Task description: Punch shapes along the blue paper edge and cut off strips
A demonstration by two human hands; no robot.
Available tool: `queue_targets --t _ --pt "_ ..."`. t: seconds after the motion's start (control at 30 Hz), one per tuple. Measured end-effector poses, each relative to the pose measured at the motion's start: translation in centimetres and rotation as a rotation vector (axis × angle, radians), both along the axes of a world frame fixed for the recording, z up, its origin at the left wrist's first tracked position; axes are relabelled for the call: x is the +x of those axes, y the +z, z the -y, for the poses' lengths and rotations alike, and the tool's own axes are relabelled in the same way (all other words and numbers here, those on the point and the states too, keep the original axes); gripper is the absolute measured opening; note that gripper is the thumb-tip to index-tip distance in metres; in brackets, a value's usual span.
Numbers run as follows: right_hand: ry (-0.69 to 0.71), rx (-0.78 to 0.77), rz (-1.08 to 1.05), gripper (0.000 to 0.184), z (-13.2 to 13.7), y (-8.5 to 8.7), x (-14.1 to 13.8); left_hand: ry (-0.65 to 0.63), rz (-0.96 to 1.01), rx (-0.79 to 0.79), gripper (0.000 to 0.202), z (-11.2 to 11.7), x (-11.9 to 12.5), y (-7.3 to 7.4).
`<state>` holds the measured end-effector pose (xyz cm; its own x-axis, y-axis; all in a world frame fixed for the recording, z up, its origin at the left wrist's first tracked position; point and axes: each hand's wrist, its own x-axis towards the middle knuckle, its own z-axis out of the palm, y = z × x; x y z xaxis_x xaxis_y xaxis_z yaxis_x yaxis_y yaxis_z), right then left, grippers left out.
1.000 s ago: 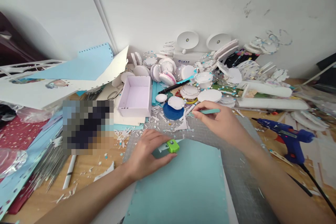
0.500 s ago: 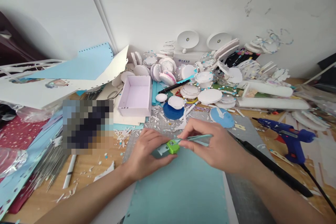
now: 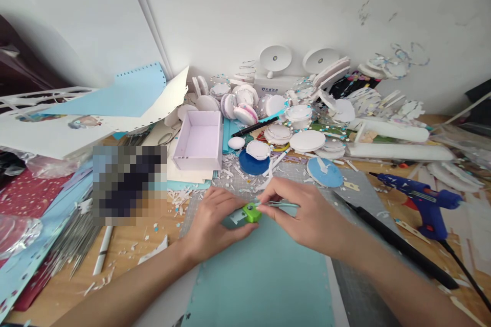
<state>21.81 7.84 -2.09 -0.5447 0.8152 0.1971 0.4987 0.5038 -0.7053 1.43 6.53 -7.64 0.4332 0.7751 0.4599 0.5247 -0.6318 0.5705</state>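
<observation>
My left hand (image 3: pixel 215 222) is closed around a small green craft punch (image 3: pixel 252 214), fingers behind it and thumb along its near side. Out of the punch's left side sticks a pale blue piece with small cut-outs, partly covered by my fingers. Thumb and fingertips of my right hand (image 3: pixel 310 214) pinch a thin light blue strip (image 3: pixel 286 205), seemingly paper and in layers, right at the punch's right side. Beneath both hands lies a large teal sheet (image 3: pixel 261 276) with small notches along its edges.
A grey cutting mat (image 3: pixel 356 271) carries a black pen-like tool (image 3: pixel 402 248). Right of it lies a blue glue gun (image 3: pixel 429 202). Behind are a lilac box (image 3: pixel 197 140), a blue disc (image 3: pixel 325 171) and piled white discs. Thin wires (image 3: pixel 76 235) and paper scraps lie to the left.
The strip's loose ends by my right palm have drawn closer together and reach less far right. My right hand has shifted slightly left, towards the punch; my left hand holds its place.
</observation>
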Motion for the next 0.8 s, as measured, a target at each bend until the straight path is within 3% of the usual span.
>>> queue_targets --t 0.1,0.43,0.63,0.8 --pt "-0.022 0.036 -0.011 0.007 0.0 -0.1 0.0 0.016 -0.011 -0.009 0.022 -0.1 0.0 0.0" --pt "-0.055 -0.096 -0.038 0.009 0.1 -0.3 -0.7 0.015 -0.043 -0.007 0.02 0.0 0.1 0.0" --pt "-0.036 -0.003 -0.036 0.012 0.1 -1.1 -0.9 0.05 -0.034 -0.018 0.016 -0.1 0.1 -0.3" --pt "-0.112 0.048 -0.034 0.012 -0.3 -1.3 -0.5 0.058 -0.035 -0.033 0.022 -0.1 0.0 -0.6"
